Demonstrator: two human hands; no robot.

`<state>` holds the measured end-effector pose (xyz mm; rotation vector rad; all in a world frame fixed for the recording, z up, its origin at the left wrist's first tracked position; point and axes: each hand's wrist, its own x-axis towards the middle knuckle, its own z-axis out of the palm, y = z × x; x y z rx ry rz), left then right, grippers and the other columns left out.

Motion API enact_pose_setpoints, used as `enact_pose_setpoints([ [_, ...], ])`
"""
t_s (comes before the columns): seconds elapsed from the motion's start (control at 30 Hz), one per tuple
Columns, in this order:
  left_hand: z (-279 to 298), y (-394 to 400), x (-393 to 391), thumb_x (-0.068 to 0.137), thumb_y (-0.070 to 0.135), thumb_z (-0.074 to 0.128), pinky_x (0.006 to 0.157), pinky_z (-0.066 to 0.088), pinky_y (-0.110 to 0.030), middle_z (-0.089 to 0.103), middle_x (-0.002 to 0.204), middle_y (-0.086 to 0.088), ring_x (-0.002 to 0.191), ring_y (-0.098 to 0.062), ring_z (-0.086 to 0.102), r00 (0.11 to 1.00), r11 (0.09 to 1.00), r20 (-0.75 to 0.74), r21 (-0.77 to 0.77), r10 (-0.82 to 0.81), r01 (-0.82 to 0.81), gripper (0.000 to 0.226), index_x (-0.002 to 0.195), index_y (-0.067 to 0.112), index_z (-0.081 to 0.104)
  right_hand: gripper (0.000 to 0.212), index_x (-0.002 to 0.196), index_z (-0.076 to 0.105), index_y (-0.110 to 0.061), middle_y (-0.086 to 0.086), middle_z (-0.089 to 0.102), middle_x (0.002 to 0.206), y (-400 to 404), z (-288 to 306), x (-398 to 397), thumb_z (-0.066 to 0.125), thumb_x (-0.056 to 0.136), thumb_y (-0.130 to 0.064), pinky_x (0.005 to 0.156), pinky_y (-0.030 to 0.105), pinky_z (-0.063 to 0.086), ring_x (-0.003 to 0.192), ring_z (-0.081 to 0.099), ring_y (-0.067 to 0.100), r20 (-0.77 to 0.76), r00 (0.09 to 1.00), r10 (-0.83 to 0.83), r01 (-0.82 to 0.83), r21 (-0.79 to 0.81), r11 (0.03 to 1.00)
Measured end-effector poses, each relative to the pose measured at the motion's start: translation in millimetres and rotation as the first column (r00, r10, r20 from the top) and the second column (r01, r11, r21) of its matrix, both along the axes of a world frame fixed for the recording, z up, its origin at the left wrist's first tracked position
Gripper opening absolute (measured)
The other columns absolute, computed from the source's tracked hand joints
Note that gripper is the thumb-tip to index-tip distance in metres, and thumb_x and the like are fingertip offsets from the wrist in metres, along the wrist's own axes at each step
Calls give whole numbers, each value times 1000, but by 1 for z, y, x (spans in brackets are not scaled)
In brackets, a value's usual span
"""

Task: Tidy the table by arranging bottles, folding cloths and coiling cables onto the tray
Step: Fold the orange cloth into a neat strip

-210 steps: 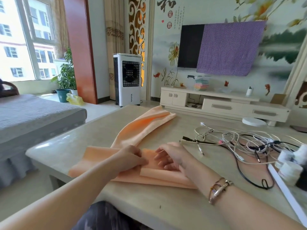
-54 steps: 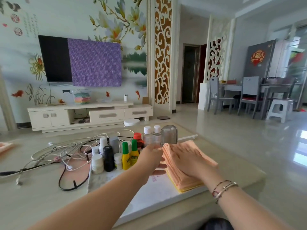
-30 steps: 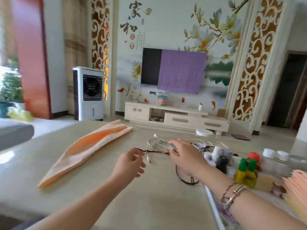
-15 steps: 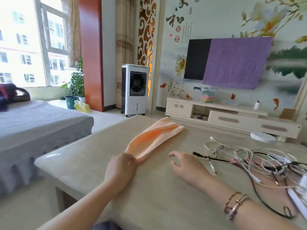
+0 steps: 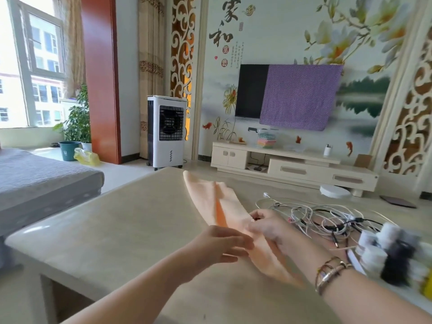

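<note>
Peach-coloured cloth [image 5: 211,202] lay in a long, loosely folded strip across the beige stone surface [image 5: 131,220], its far end well beyond the fingers and its near end running between both hands. The right hand [image 5: 268,228] pinched the cloth at its right edge, fingers [image 5: 256,216] curled onto the fabric. The left hand [image 5: 217,245] was at the cloth's left edge with fingers extended and touching it; whether it truly gripped the cloth could not be told. Just right of the right fingers sprawled a tangle of white and black cables [image 5: 327,220] on the surface. Further right, near the right wrist with its bracelets [image 5: 332,272], a blurred cluster of bottles [image 5: 392,256] with white and black caps stood on a white tray [image 5: 353,258].
</note>
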<state>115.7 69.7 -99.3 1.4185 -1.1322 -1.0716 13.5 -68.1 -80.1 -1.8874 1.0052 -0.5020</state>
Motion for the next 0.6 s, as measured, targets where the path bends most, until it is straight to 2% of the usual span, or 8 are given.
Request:
enact_pose_setpoints([
  [0.07,4,-7,-7,95,15,55,79,49,-23,73,104,-1,84,-14,65,995,998,78,-36,57,-55,20,108,11,70,29,113,65,-12,7,63,108,-5,11,-17,55,88,-1,81,28,46,99,58,23,-118,993,-2,-26,-233,972],
  [0.1,5,-12,-9,94,11,53,73,47,-19,73,101,1,76,-11,60,972,987,184,-87,149,-135,20,106,14,69,33,114,67,-14,5,64,112,-7,15,-27,50,89,-1,83,28,45,105,56,21,-197,980,-15,-59,-366,929],
  [0.17,9,-21,-11,91,6,53,66,43,-13,65,105,2,74,-9,54,852,927,385,-262,354,-266,28,113,21,62,35,103,72,-20,-2,60,107,-6,27,-49,44,89,-4,79,29,42,110,53,19,-338,941,-6,-191,-546,816],
  [0.23,13,-30,-12,88,3,54,82,43,-17,54,119,4,94,-13,53,733,887,538,-419,416,-196,45,126,28,53,33,94,71,-27,-5,50,103,4,41,-70,43,93,-9,76,26,38,104,49,17,-414,908,61,-315,-579,752],
  [0.33,27,-40,-22,88,9,57,104,30,-28,44,134,14,119,-12,36,556,903,756,-430,345,24,54,132,38,50,37,105,71,-35,-13,49,119,20,57,-93,45,94,-12,97,28,29,116,35,10,-449,885,124,-412,-630,658],
  [0.4,36,-43,-29,87,19,63,106,32,-33,51,129,18,120,-10,38,457,895,816,-436,353,88,38,119,39,61,39,110,70,-36,-16,50,121,26,61,-102,44,93,-13,104,33,25,119,32,10,-449,888,100,-420,-702,575],
  [0.5,47,-42,-41,86,30,65,101,33,-33,60,116,22,119,-7,40,368,897,860,-423,353,129,9,92,35,70,37,109,72,-30,-13,51,112,32,64,-121,44,94,-10,98,28,28,112,37,11,-367,926,85,-355,-774,524],
  [0.6,51,-38,-49,84,23,64,93,27,-23,54,124,22,119,1,35,389,917,889,-340,241,209,30,112,34,59,37,100,74,-31,-11,48,103,36,68,-132,48,92,-6,90,24,31,101,38,10,-328,936,125,-345,-796,497],
])
